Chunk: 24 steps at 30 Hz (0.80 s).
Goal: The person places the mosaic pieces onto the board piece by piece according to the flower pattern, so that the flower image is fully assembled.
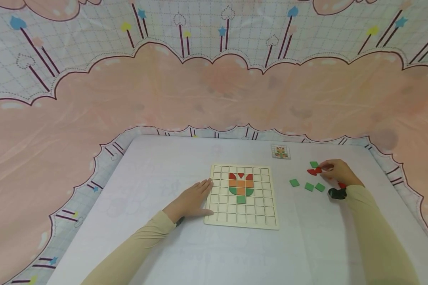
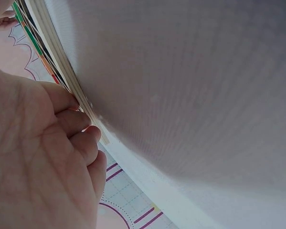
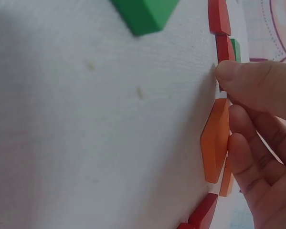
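Observation:
A square, pale wooden grid board [image 1: 264, 217] lies on the table, with red, orange and green pieces [image 1: 241, 190] set in a tulip-like pattern. My left hand [image 1: 192, 200] rests at its left edge, fingers extended and thumb spread; the left wrist view shows its fingertips touching the board's side [image 2: 71, 86]. Off to the board's right, my right hand [image 1: 337, 172] pinches a small red piece [image 3: 224, 47] between thumb and forefinger, low over the table. Another red piece [image 1: 312, 172] and a green square [image 1: 314, 164] lie beside it. Orange pieces [image 3: 215, 140] lie near the curled fingers.
Several green squares [image 1: 309, 187] lie between the board and my right wrist. A red piece [image 1: 341, 185] shows by the black wrist camera [image 1: 337, 193]. Behind the board lies a small pattern card [image 1: 280, 152]. A printed cloth [image 1: 214, 99] hangs beyond the white table [image 1: 171, 158].

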Motion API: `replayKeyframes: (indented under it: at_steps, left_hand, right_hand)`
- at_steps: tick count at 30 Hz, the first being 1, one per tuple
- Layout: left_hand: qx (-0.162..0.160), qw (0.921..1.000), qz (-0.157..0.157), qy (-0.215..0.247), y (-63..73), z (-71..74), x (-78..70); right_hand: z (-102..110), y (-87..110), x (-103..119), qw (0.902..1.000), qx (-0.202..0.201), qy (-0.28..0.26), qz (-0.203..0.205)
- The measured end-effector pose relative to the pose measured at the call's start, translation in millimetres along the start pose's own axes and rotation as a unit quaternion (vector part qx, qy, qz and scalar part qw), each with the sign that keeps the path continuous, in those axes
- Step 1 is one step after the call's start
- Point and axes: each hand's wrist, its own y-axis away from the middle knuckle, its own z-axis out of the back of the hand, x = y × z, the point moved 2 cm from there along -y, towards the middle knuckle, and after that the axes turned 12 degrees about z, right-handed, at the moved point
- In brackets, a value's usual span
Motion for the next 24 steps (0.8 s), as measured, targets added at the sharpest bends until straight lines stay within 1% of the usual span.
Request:
replayKeyframes:
  at_steps: [4, 8, 12, 17, 24]
  left_hand:
    - [0.001, 1.0000, 0.001, 0.002, -0.3, -0.7, 0.1]
    - [0.001, 1.0000, 0.003, -0.002, -0.2, -0.8, 0.0]
    - [0.003, 1.0000, 0.005, -0.003, -0.5, -1.4, 0.3]
    - [0.002, 1.0000, 0.005, 0.004, -1.5, -1.9, 0.2]
    - [-0.004, 1.0000, 0.003, 0.003, -2.1, -2.3, 0.8]
  right_hand:
    - [-1, 0.9, 3, 0.9999, -0.001, -0.005, -0.010]
    - [-1, 1.6, 6, 1.0000, 0.002, 0.001, -0.007]
    - [0, -0.9, 11, 0.9999, 0.010, 0.004, -0.006]
    - [-1, -3.5, 15, 0.9995, 0.026, 0.004, -0.015]
    - [-1, -0.6, 16, 0.9991, 0.034, 0.002, -0.024]
